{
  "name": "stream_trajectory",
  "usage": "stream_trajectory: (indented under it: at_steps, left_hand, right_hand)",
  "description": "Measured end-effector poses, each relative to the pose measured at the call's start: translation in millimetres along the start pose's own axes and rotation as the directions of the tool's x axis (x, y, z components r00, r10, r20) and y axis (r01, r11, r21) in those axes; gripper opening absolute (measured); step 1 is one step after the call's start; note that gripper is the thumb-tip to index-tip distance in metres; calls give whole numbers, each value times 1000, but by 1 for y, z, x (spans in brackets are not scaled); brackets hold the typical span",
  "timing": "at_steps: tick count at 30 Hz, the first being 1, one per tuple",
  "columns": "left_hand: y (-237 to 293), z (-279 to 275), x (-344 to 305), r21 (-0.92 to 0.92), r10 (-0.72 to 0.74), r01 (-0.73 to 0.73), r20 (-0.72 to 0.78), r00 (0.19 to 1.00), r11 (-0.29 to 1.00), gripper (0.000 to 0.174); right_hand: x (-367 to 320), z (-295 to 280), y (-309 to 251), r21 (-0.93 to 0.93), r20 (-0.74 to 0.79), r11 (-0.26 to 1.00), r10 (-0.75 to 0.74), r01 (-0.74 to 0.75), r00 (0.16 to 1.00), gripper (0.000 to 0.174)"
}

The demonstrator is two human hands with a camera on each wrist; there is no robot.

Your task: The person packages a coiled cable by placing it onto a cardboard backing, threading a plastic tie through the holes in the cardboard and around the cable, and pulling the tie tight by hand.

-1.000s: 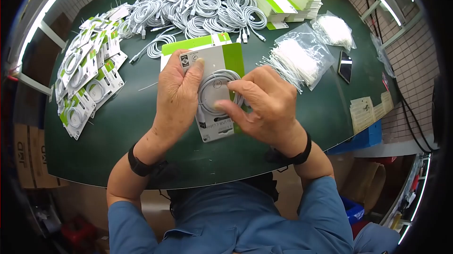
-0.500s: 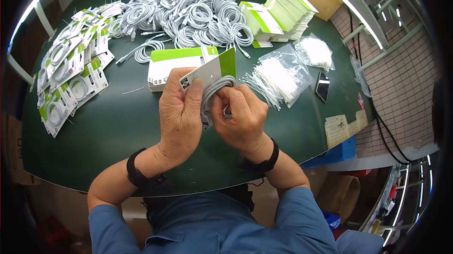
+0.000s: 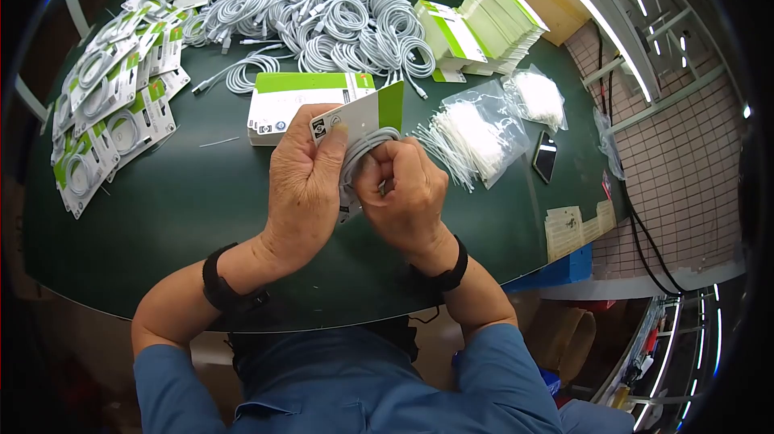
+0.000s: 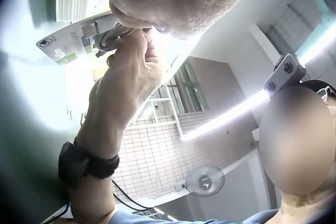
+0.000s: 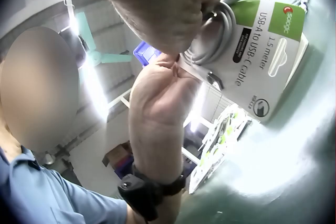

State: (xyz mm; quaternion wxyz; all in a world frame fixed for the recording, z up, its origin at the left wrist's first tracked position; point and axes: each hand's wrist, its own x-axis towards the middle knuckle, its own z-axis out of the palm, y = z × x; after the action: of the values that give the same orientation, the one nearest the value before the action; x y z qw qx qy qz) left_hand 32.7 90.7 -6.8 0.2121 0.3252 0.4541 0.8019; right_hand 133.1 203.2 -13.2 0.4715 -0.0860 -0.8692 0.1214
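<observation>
My left hand (image 3: 302,192) grips a white and green packaging card (image 3: 391,103) at its edge, thumb lying on the printed face. Against the card sits a coiled light grey USB cable (image 3: 369,142). Curled fingers of my right hand (image 3: 407,196) pinch at the inner side of this coil; the fingertips are hidden behind it. In the right wrist view the card (image 5: 254,66) shows "USB-A to USB-C Cable", with a hang slot and a cable plug (image 5: 214,79) beside the coil. The left wrist view catches the card's far end (image 4: 60,43) and both hands close together.
Just beyond my hands lies a stack of cards (image 3: 266,103). A heap of coiled cables (image 3: 322,19) covers the back, with carded cables (image 3: 117,103) at left. Farther right are more card stacks (image 3: 504,27), bags of white ties (image 3: 492,136) and a phone (image 3: 545,157).
The card has turned from facing up to steeply tilted. My right hand has moved in from the coil's right side, its fingers now curled at the cable. My left hand keeps its hold.
</observation>
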Motion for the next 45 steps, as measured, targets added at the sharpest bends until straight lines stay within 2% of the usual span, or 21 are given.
stream_trajectory:
  at_steps: [2,5,6,10,13,14,17,18,21,22,25,29,32,34,37,42,45]
  left_hand:
    - [-1,-4,3,14,-18,17,3,1000,1000,18]
    - [-2,-10,7,47,-48,47,18,999,998,20]
    - [-3,-10,9,23,-44,43,16,999,999,20]
    - [-1,-13,15,-24,-56,56,19,998,998,21]
    - [0,-15,17,-36,-111,113,47,993,993,22]
    - [-1,-15,17,-54,-121,124,53,991,991,22]
    - [-3,-14,17,-83,-148,154,76,986,985,22]
    - [-2,-13,17,-106,-166,174,80,983,979,23]
    - [0,-11,15,-153,-204,217,91,975,964,23]
    - [1,-10,15,-187,-223,237,93,970,953,23]
    - [0,-11,14,-263,-257,273,93,962,925,24]
    - [-2,-14,16,-293,-288,301,88,954,907,24]
    - [-4,-16,16,-303,-364,373,85,927,877,23]
    - [-4,-16,16,-321,-358,364,81,930,874,24]
    - [-5,-15,16,-359,-334,337,72,940,870,24]
    - [-1,-13,18,-385,-301,291,35,953,876,24]
    - [-4,-12,17,-401,-277,262,23,961,878,24]
  right_hand:
    - [-3,-1,-1,56,23,997,47,-49,999,18]
    - [-3,-7,-8,278,139,903,301,-329,944,15]
    - [-3,-10,-10,287,135,898,307,-334,942,15]
    - [-1,-24,-16,375,241,869,245,-323,939,14]
    - [5,-35,-20,458,410,825,133,-330,902,15]
    - [5,-36,-19,462,406,819,145,-340,902,15]
    - [8,-37,-10,560,403,810,-83,-174,912,16]
    - [10,-37,-7,561,397,808,-73,-179,915,16]
    - [17,-40,0,412,75,911,-21,-12,997,20]
    - [17,-39,4,408,74,913,-18,-14,997,20]
    - [12,-34,16,246,-4,962,-121,118,993,25]
    - [9,-32,16,184,47,980,-85,75,995,27]
    - [12,-33,15,174,49,983,-71,61,996,27]
    - [13,-31,13,170,53,984,-65,56,996,28]
    - [11,-28,9,-15,60,989,-148,149,987,29]
    - [7,-23,6,-107,36,975,-193,196,980,29]
    - [4,-20,2,-151,36,976,-153,156,988,26]
